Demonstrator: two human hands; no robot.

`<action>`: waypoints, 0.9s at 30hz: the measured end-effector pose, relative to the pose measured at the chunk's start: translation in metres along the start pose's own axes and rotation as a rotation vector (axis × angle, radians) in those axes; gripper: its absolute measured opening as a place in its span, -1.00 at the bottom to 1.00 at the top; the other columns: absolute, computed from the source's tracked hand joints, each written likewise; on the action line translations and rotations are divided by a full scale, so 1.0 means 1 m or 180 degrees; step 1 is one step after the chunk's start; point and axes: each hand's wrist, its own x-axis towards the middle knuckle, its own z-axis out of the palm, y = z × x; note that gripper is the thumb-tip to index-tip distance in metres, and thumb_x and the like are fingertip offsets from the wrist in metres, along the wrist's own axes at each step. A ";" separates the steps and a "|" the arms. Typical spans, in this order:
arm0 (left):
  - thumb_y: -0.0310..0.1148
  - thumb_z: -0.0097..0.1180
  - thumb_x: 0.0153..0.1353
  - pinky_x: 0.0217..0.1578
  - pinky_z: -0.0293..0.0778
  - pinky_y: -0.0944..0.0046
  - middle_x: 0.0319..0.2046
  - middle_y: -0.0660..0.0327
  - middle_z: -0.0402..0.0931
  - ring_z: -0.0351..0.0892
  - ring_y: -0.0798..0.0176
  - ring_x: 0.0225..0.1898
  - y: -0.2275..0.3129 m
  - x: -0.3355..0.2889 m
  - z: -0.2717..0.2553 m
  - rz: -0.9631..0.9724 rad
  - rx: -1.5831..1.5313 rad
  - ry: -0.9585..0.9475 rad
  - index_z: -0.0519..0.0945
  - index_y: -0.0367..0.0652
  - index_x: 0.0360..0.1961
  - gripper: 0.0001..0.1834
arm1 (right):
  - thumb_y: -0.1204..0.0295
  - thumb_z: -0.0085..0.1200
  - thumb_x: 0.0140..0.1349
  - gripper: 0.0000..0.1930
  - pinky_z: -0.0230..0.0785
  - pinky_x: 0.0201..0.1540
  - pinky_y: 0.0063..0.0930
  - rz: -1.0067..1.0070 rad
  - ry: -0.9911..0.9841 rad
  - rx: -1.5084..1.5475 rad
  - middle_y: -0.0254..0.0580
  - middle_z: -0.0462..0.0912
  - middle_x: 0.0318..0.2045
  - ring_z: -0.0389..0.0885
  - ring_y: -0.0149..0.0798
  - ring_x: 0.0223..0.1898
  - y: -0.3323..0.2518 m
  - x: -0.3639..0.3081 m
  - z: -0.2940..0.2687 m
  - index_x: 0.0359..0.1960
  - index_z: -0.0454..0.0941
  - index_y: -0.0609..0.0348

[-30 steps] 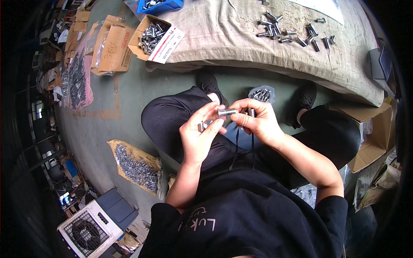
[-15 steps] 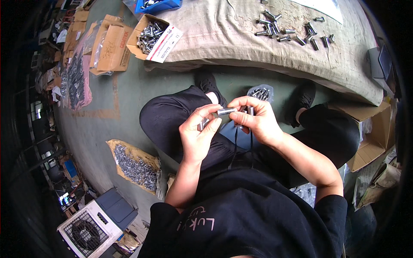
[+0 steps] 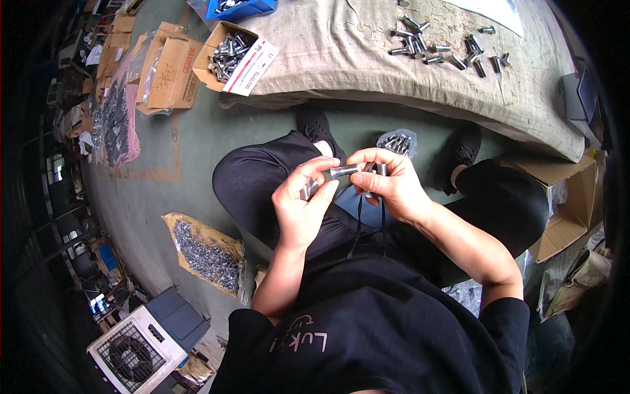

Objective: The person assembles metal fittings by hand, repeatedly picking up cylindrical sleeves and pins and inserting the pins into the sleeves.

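Observation:
Between my two hands, above my crossed legs, lies a shiny metal headed pin [image 3: 345, 171], roughly level, its wider end toward my left fingers. My right hand [image 3: 401, 190] pinches its right end between thumb and finger. More of these metal pins [image 3: 381, 169] stick out among the curled right fingers. My left hand [image 3: 296, 209] is closed around another metal pin [image 3: 309, 191], partly hidden by the fingers. Its forefinger is at the wider end of the level pin; whether it touches is hard to tell.
Ahead, loose pins [image 3: 440, 48] lie on a cloth-covered surface [image 3: 341, 59]. A carton of pins [image 3: 231, 56] and a blue bin [image 3: 243, 8] stand at its left. A clear bag of pins [image 3: 398, 141] sits between my feet. Small metal parts [image 3: 207, 257] fill a floor tray; a fan unit [image 3: 134, 351] stands lower left.
The level pin has turned slightly, so its wider left end shows more plainly. Both hands have barely shifted.

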 end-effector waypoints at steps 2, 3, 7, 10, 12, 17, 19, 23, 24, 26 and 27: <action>-0.73 0.05 0.00 -0.51 0.22 0.59 -0.25 0.16 0.52 0.30 0.57 -0.49 0.001 0.000 0.000 0.0067 0.0113 -0.0019 0.47 -0.38 -0.10 -0.64 | 0.49 0.18 0.05 -0.79 0.16 -0.68 -0.76 0.0038 0.0029 0.0129 -0.41 0.52 -0.56 0.39 -0.61 -0.62 0.002 0.000 0.001 -0.24 0.54 0.17; -0.72 0.02 0.03 -0.51 0.23 0.58 -0.22 0.13 0.51 0.30 0.55 -0.49 0.001 0.000 0.000 -0.0051 -0.0208 -0.0063 0.45 -0.37 -0.07 -0.63 | 0.49 0.18 0.05 -0.79 0.17 -0.69 -0.75 0.0057 0.0028 0.0195 -0.39 0.52 -0.55 0.40 -0.59 -0.62 0.003 0.001 0.001 -0.24 0.54 0.17; -0.61 -0.06 0.13 -0.47 0.29 0.54 -0.13 0.06 0.48 0.34 0.51 -0.40 0.000 0.004 -0.003 -0.0777 -0.2071 -0.0105 0.38 -0.31 0.03 -0.62 | 0.46 0.14 0.09 -0.82 0.22 -0.70 -0.71 0.0198 -0.0101 0.0720 -0.29 0.54 -0.53 0.45 -0.51 -0.58 0.001 0.002 -0.004 -0.25 0.53 0.17; -0.59 -0.16 0.16 -0.47 0.33 0.50 -0.04 -0.03 0.38 0.37 0.37 -0.27 -0.003 0.011 -0.008 -0.1146 -0.3390 -0.0157 0.31 -0.29 0.09 -0.58 | 0.39 0.05 0.16 -0.85 0.31 -0.70 -0.67 0.0503 -0.0295 0.1138 -0.19 0.56 -0.48 0.54 -0.41 -0.50 -0.002 0.005 -0.008 -0.29 0.49 0.17; -0.66 -0.20 0.13 -0.47 0.33 0.53 -0.01 -0.07 0.33 0.33 0.33 -0.23 -0.004 0.012 -0.008 -0.1253 -0.3858 -0.0046 0.29 -0.31 0.10 -0.55 | 0.37 0.02 0.17 -0.86 0.34 -0.70 -0.66 0.0706 -0.0325 0.1340 -0.19 0.57 -0.46 0.56 -0.39 -0.49 -0.004 0.004 -0.009 -0.31 0.48 0.17; -0.64 -0.17 0.09 -0.38 0.41 0.44 0.02 0.00 0.31 0.39 0.25 -0.12 -0.008 0.012 0.001 -0.1232 -0.4389 -0.0348 0.29 -0.25 0.10 -0.52 | 0.26 0.16 0.10 -0.73 0.25 -0.71 -0.74 0.1037 -0.0412 0.0402 -0.35 0.57 -0.45 0.52 -0.50 -0.56 -0.001 0.003 -0.002 -0.21 0.54 0.12; -0.64 -0.18 0.08 -0.33 0.45 0.40 0.04 0.01 0.30 0.39 0.23 -0.07 -0.007 0.010 0.003 -0.1156 -0.4095 -0.0372 0.29 -0.24 0.10 -0.52 | 0.26 0.16 0.10 -0.73 0.25 -0.71 -0.74 0.1101 -0.0428 0.0319 -0.36 0.57 -0.45 0.52 -0.51 -0.56 -0.002 0.002 -0.001 -0.21 0.55 0.11; -0.61 -0.18 0.15 -0.24 0.49 0.35 0.12 0.01 0.24 0.36 0.17 0.03 -0.002 0.006 0.006 -0.1070 -0.3323 -0.0421 0.28 -0.22 0.12 -0.54 | 0.36 0.16 0.09 -0.81 0.25 -0.70 -0.75 0.0997 -0.0358 0.0227 -0.31 0.59 -0.46 0.52 -0.49 -0.54 -0.005 0.002 -0.002 -0.29 0.54 0.15; -0.61 -0.18 0.16 -0.24 0.48 0.37 0.14 0.00 0.23 0.35 0.16 0.05 -0.001 0.006 0.007 -0.1021 -0.3173 -0.0479 0.27 -0.22 0.13 -0.54 | 0.40 0.16 0.10 -0.83 0.26 -0.70 -0.75 0.0943 -0.0336 0.0245 -0.27 0.59 -0.46 0.53 -0.48 -0.53 -0.005 0.003 -0.003 -0.30 0.53 0.17; -0.55 -0.16 0.21 -0.20 0.50 0.32 0.16 0.01 0.21 0.31 0.14 0.12 0.000 0.008 0.003 -0.0980 -0.2898 -0.0577 0.27 -0.23 0.14 -0.57 | 0.43 0.17 0.07 -0.86 0.23 -0.70 -0.75 0.0727 -0.0204 0.0170 -0.33 0.58 -0.50 0.50 -0.52 -0.55 -0.005 0.002 -0.002 -0.35 0.54 0.17; -0.54 -0.16 0.22 -0.20 0.50 0.32 0.15 0.01 0.22 0.30 0.14 0.12 0.000 0.007 0.002 -0.1028 -0.2845 -0.0541 0.27 -0.23 0.14 -0.58 | 0.44 0.18 0.06 -0.88 0.21 -0.70 -0.76 0.0634 -0.0137 0.0124 -0.36 0.57 -0.52 0.48 -0.54 -0.56 -0.004 0.002 -0.002 -0.38 0.54 0.17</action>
